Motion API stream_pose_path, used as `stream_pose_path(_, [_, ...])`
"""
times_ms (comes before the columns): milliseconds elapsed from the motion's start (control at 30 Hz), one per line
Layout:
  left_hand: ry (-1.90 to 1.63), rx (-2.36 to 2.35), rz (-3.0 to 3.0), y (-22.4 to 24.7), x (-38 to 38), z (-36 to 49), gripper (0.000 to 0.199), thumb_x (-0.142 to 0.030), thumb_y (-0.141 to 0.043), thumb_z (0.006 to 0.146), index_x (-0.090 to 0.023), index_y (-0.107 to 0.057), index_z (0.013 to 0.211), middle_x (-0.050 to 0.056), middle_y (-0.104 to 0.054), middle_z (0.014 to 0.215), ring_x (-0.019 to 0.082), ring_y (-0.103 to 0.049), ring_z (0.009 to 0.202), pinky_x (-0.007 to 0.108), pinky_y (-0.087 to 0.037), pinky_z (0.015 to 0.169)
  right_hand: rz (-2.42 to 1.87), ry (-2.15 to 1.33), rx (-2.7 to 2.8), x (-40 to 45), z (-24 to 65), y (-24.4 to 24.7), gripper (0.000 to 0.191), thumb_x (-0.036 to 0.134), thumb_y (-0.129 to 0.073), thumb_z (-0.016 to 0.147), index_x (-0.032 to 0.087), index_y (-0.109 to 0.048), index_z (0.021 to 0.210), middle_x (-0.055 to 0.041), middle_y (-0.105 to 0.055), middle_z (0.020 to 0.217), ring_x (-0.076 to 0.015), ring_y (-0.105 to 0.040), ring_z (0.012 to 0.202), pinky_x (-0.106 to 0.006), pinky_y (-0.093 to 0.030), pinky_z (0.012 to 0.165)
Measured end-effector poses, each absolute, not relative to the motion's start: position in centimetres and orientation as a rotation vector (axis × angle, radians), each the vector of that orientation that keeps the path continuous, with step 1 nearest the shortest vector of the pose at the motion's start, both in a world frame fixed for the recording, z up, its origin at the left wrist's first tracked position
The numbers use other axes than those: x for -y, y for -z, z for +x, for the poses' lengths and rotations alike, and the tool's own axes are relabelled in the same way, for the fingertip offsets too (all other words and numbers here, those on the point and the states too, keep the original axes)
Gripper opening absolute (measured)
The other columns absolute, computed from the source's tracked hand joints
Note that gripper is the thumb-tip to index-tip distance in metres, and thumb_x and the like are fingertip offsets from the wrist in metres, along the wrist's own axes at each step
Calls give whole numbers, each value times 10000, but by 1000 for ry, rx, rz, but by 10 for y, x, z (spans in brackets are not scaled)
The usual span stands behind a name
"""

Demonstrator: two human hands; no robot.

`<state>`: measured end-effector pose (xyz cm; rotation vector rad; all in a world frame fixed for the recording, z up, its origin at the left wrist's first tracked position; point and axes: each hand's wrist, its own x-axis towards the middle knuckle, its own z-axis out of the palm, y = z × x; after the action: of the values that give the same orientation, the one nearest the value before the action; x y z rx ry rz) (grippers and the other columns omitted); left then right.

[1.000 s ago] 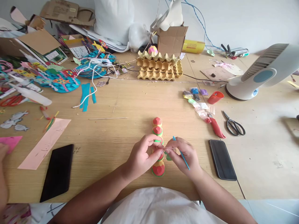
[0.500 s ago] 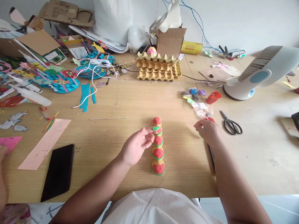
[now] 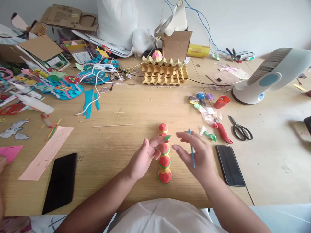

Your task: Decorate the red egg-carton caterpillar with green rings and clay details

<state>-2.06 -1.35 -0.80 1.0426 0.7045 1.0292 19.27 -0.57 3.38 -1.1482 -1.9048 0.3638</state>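
Observation:
My left hand [image 3: 143, 156] is over the row of egg-carton cups [image 3: 164, 161], its index finger stretched out with a small piece of green clay [image 3: 167, 137] on the tip. The thumb points up, and the other fingers curl in. The cups stand in a line on the table, their tops covered in red, several with a green band round the rim. To their right, my right hand [image 3: 198, 153] holds a thin blue stick [image 3: 191, 152] tucked among its fingers. Its thumb and index finger are apart, reaching toward the green clay without touching it.
Right of my hand lie a packet of green clay [image 3: 211, 136], red clay [image 3: 223, 131], scissors [image 3: 241, 129] and a phone [image 3: 230, 165]. A black tablet [image 3: 60, 183] and a pink strip [image 3: 47, 152] lie left. Egg trays [image 3: 162, 79] and a fan [image 3: 259, 77] stand behind.
My right hand has moved left from the clay packets to beside the row of cups, bringing the blue stick along. The left hand has shifted slightly, with the green clay still on its fingertip.

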Motion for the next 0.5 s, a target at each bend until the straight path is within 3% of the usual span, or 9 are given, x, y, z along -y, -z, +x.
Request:
stream_pose_path(167, [-1026, -727, 1322, 13, 18, -22, 748, -732, -195, 1034, -322, -635, 1479, 135, -591, 1365, 244, -541, 975, 374, -452, 731, -1080, -341, 1861, 5, 167, -13, 309, 299, -791, 927, 229, -675, 1205, -78, -733, 1005, -235, -686, 885, -381, -563, 799])
stream_pose_path(333, [-969, -731, 1435, 13, 22, -22, 791, -787, -243, 1001, -303, -591, 1521, 133, -527, 1424, 268, -528, 1076, 394, -473, 821, -1076, -503, 1744, 1, 172, -5, 253, 242, -788, 912, 246, -688, 1144, -20, -672, 878, -189, -623, 800, -324, -532, 718])
stream_pose_path(500, [-966, -717, 1429, 13, 22, -22, 792, -779, -218, 1007, -319, -537, 1568, 122, -506, 1445, 266, -507, 1100, 390, -465, 845, -1088, -676, 1646, 2, 174, -1, 193, 226, -745, 934, 256, -719, 1123, 10, -626, 814, -157, -572, 744, -314, -510, 736])
